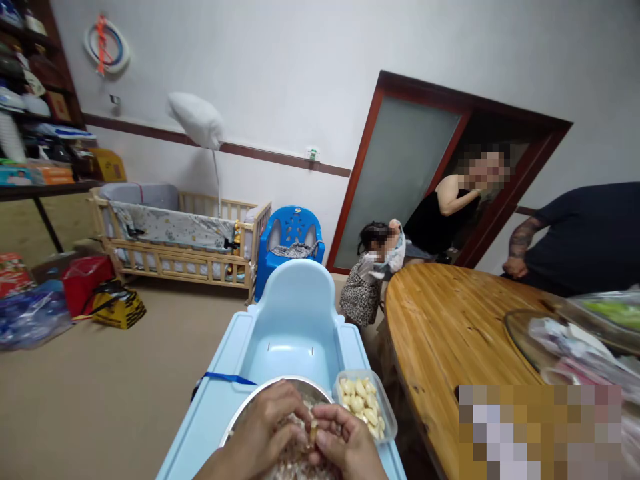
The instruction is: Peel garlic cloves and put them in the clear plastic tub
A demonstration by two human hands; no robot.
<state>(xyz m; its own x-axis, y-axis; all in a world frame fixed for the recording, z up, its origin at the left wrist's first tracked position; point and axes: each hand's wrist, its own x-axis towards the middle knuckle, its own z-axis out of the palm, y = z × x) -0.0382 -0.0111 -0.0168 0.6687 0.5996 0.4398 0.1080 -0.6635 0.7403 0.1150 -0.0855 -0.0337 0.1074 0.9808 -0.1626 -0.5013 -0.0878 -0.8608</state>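
Observation:
My left hand (263, 430) and my right hand (343, 440) meet over a metal bowl (253, 400) full of papery garlic skins. Both pinch one small garlic clove (313, 430) between their fingertips. The bowl rests on the tray of a light blue baby high chair (295, 327). Just right of the bowl stands a clear plastic tub (387, 417) holding several peeled pale cloves. My wrists run off the bottom edge.
A round wooden table (440, 333) with bags and a glass turntable (520, 340) lies to the right. Three other people are near the doorway (400, 173) and table. A wooden crib (180, 240), blue plastic chair (287, 233) and shelves (35, 100) line the back.

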